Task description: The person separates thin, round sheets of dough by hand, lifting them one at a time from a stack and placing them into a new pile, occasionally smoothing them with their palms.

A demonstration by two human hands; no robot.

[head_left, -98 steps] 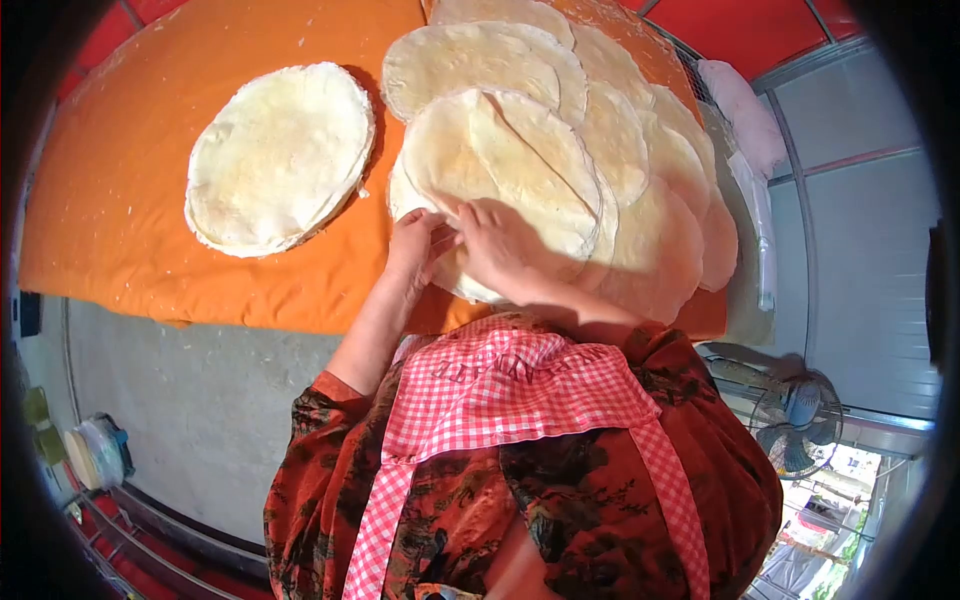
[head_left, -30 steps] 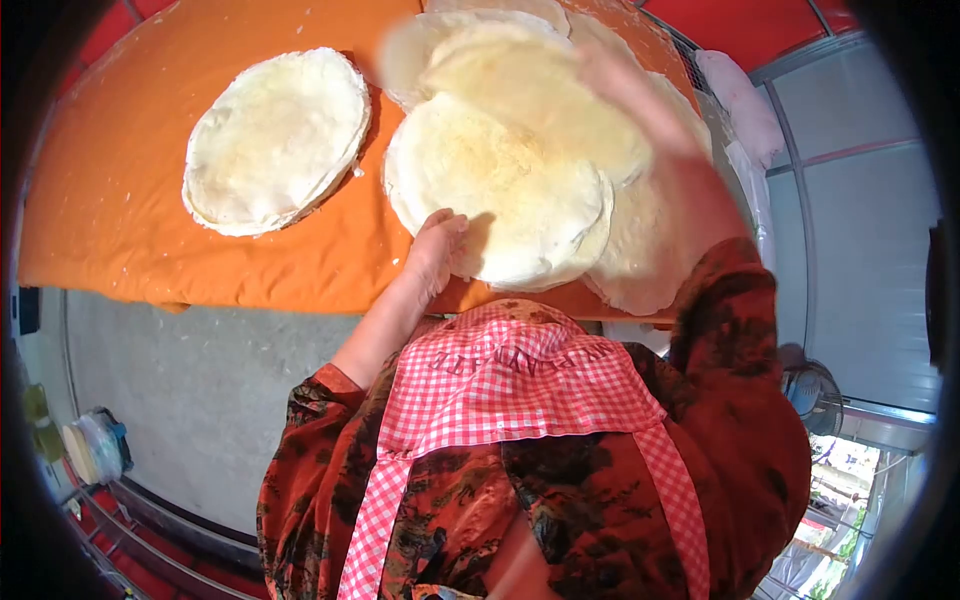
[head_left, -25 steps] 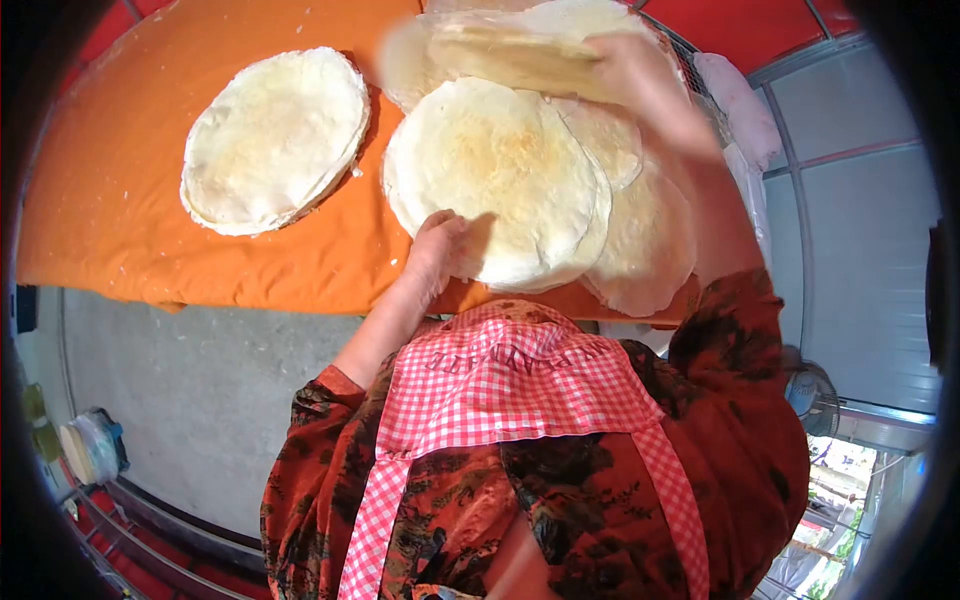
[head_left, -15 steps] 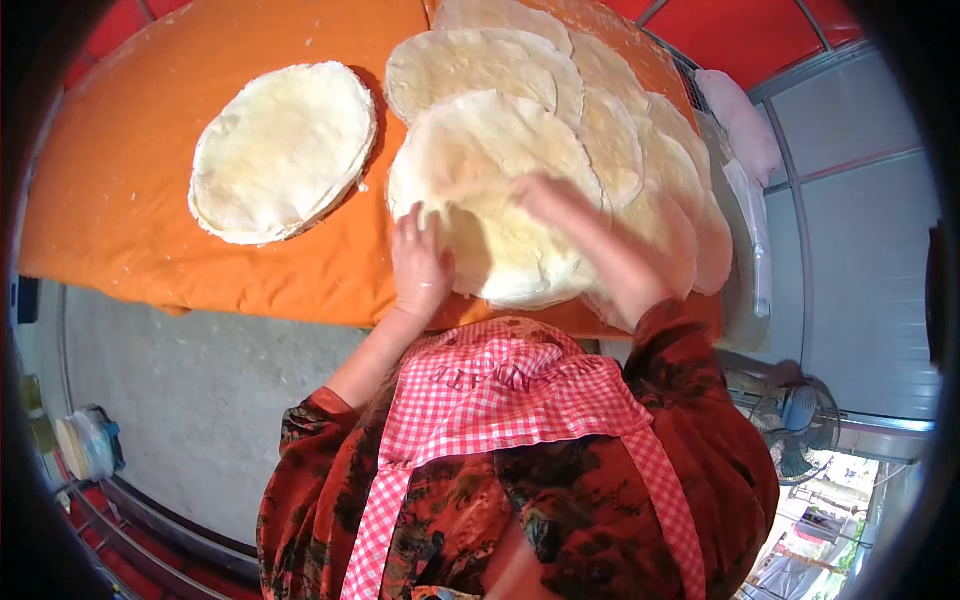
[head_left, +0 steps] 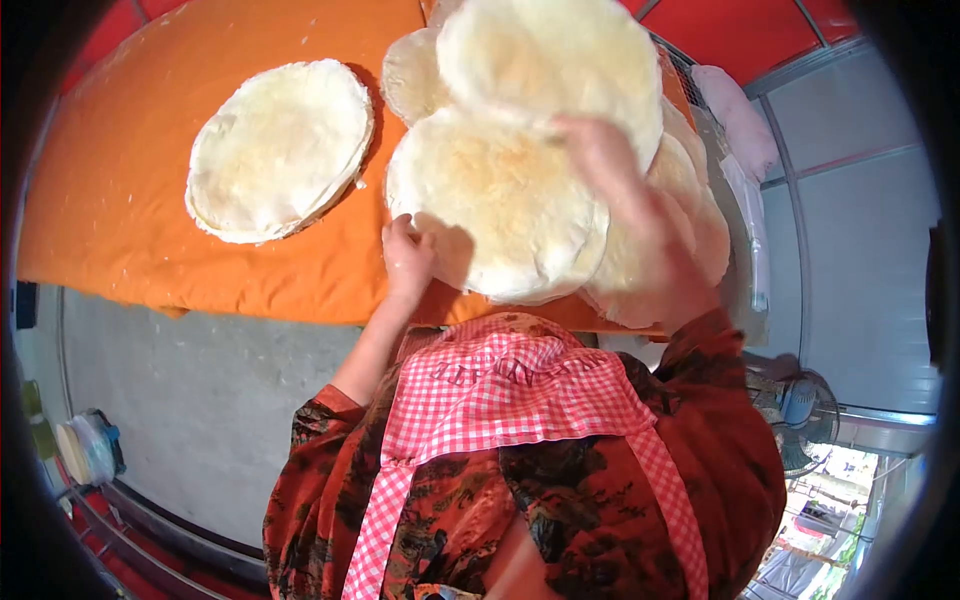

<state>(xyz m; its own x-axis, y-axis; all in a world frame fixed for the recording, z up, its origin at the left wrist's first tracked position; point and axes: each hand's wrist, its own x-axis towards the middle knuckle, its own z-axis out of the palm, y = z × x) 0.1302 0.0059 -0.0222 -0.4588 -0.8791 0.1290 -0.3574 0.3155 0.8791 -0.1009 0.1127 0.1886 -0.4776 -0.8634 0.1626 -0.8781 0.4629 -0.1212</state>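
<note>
A large round flatbread (head_left: pixel 550 60) is raised over the others at the top, its lower edge at the fingers of my right hand (head_left: pixel 605 160), which is blurred and closed on it. Below it, a stack of pale flatbreads (head_left: pixel 500 200) lies near the table's front edge. My left hand (head_left: pixel 408 258) rests at the left edge of this stack, fingers curled together; whether they pinch the edge of a bread I cannot make out. Several thinner flatbreads (head_left: pixel 685 215) overlap to the right, partly hidden by my right arm.
Another round stack of flatbreads (head_left: pixel 280 150) sits on the left of the orange cloth (head_left: pixel 110 200). A pink bundle (head_left: pixel 735 115) lies beyond the table's right side. A fan (head_left: pixel 800 410) stands at the lower right.
My right hand has moved up and right, and a flatbread is now lifted off the front stack. My left hand has shifted slightly left and down, its fingers more curled.
</note>
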